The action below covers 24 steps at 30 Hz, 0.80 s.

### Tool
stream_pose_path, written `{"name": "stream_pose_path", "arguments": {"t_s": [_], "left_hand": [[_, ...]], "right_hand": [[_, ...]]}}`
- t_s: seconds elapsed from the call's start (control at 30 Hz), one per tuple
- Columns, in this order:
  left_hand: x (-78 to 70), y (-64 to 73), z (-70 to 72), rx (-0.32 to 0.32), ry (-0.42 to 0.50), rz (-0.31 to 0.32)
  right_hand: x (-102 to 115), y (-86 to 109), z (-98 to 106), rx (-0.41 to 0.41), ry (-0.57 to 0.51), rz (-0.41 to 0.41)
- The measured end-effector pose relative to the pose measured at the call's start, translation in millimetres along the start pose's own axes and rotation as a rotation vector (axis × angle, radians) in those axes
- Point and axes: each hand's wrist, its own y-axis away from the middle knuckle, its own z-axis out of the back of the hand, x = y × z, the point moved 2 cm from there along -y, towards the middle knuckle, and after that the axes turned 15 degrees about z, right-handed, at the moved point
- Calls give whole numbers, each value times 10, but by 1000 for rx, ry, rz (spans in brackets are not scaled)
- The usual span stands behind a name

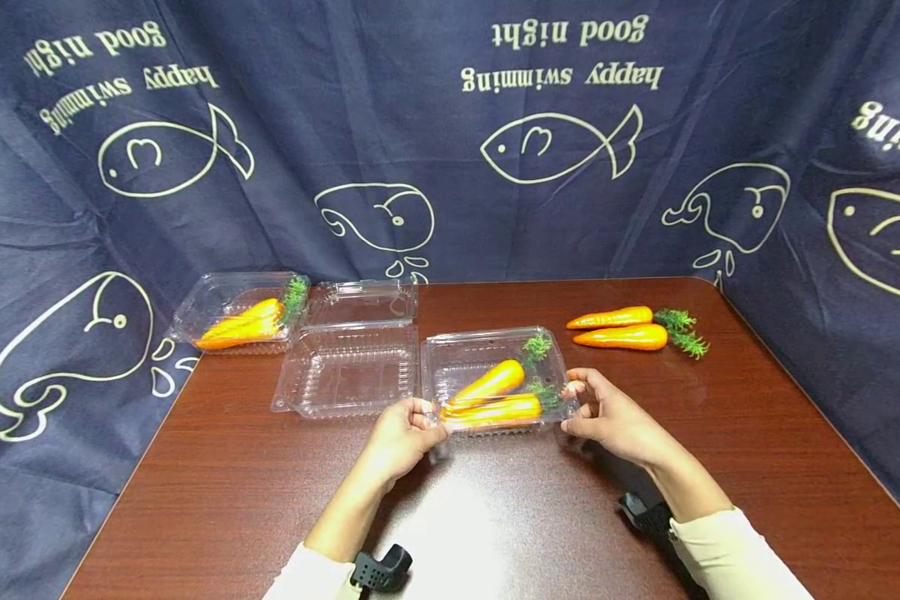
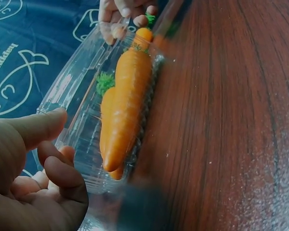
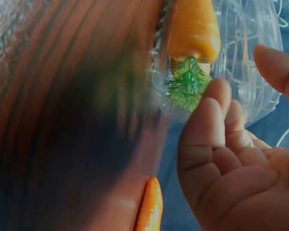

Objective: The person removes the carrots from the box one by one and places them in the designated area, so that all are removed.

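In the head view, a clear plastic clamshell box (image 1: 450,350) stands mid-table with its lid folded over. Inside lie orange carrots (image 1: 492,383) with green tops, also seen through the plastic in the left wrist view as carrots (image 2: 130,91) lying side by side. My left hand (image 1: 407,437) holds the box's front left corner between thumb and fingers. At the right end, my right hand (image 1: 613,417) pinches the edge near the green tops (image 3: 190,84). The right wrist view shows that thumb and the fingertips on either side of the clear rim.
An open clamshell box (image 1: 352,367) lies left of the held one. Further left is another box (image 1: 228,292) with carrots inside. Two loose carrots (image 1: 621,337) lie at the back right of the brown table (image 1: 720,417). A blue printed curtain (image 1: 450,150) hangs behind.
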Motion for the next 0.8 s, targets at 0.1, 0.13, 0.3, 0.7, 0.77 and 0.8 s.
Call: {"name": "stream_pose_path", "arguments": {"t_s": [0.1, 0.13, 0.3, 0.7, 0.77, 0.8], "left_hand": [[5, -3, 10, -9, -26, -5], [6, -6, 13, -10, -36, -8], [12, -15, 17, -12, -53, -15], [5, -18, 18, -13, -47, -22], [8, -19, 19, -13, -40, -27], [9, -20, 20, -15, -39, -29]], "right_hand": [[5, -9, -14, 5, 36, 6], [4, -11, -16, 0, 49, 7], [3, -14, -16, -40, 93, 5], [30, -35, -9, -75, 247, -14], [33, -44, -9, -69, 272, -14], [37, -48, -12, -67, 275, -12]]}}
